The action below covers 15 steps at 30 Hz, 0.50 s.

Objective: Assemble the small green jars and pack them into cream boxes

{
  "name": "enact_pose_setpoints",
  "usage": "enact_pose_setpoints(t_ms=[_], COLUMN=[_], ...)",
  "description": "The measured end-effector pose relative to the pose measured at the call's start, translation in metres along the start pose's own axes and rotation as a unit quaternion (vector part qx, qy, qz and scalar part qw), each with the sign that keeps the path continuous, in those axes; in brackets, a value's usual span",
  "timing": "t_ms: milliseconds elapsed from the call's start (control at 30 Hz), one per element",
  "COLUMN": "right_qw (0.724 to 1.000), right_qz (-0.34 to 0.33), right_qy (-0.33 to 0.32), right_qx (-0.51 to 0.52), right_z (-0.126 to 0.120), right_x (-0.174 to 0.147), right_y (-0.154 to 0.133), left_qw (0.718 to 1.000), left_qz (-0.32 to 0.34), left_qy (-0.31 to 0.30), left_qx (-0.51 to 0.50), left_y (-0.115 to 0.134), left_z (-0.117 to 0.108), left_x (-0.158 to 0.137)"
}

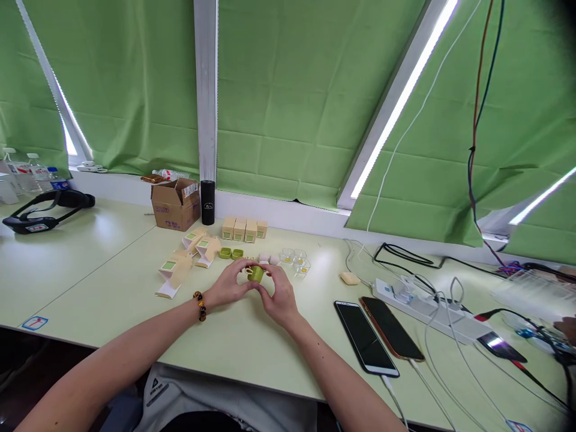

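A small green cup is held between both hands above the middle of the pale table; whether its underside touches the tabletop cannot be told. A pale loop shows on its left side. The left hand grips it from the left, its forefinger arched along the far side and its thumb pressed in at the near side. The right hand mirrors this from the right, the two thumb tips close together at the cup's near edge. Both hands pinch the cup; the remaining fingers are partly hidden. A beaded bracelet circles the left wrist.

Just beyond the hands are two square green containers, side by side. To their right sit some pale pinkish pieces, partly behind the right hand, and then a group of clear plastic cups. Opened tan cartons lie left of the green containers, and a row of closed tan boxes stands farther back.

At the far side, a brown cardboard box is beside an upright black tumbler. A black headset rests at the far left, near plastic bottles. On the right are a beige block, two phones lying side by side, and a white power strip among cables. Green curtains cover the wall behind.
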State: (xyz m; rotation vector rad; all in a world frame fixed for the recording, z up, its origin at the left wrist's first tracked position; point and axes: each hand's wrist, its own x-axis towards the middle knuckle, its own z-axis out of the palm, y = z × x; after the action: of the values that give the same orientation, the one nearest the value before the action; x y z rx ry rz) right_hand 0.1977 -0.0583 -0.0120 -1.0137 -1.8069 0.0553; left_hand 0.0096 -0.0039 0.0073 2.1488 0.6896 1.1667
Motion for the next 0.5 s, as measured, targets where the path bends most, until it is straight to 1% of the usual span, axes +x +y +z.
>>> enact_pose_setpoints(t_ms=[67, 133, 200, 267, 367, 500], right_qw=[1.000, 0.999, 0.995, 0.989, 0.979, 0.959], right_qz=[0.014, 0.031, 0.047, 0.064, 0.068, 0.037], right_qy=[0.014, 0.037, 0.055, 0.059, 0.036, -0.036], right_qx=[-0.003, -0.021, -0.062, -0.115, -0.189, -0.279], right_z=[-0.003, -0.005, -0.007, -0.008, -0.006, 0.000], right_x=[0.001, 0.003, 0.004, 0.005, 0.010, 0.021], right_y=[0.001, 0.006, 0.015, 0.025, 0.039, 0.050], left_qw=[0.997, 0.986, 0.970, 0.955, 0.939, 0.935], left_qz=[-0.032, -0.055, -0.074, -0.093, -0.106, -0.104], left_qy=[0.028, 0.050, 0.060, 0.073, 0.092, 0.102], left_qx=[-0.070, -0.152, -0.223, -0.273, -0.314, -0.322], left_y=[-0.005, -0.010, -0.015, -0.020, -0.026, -0.028], left_z=[0.000, -0.003, -0.006, -0.008, -0.008, -0.008], left_x=[0.002, 0.005, 0.008, 0.009, 0.010, 0.010])
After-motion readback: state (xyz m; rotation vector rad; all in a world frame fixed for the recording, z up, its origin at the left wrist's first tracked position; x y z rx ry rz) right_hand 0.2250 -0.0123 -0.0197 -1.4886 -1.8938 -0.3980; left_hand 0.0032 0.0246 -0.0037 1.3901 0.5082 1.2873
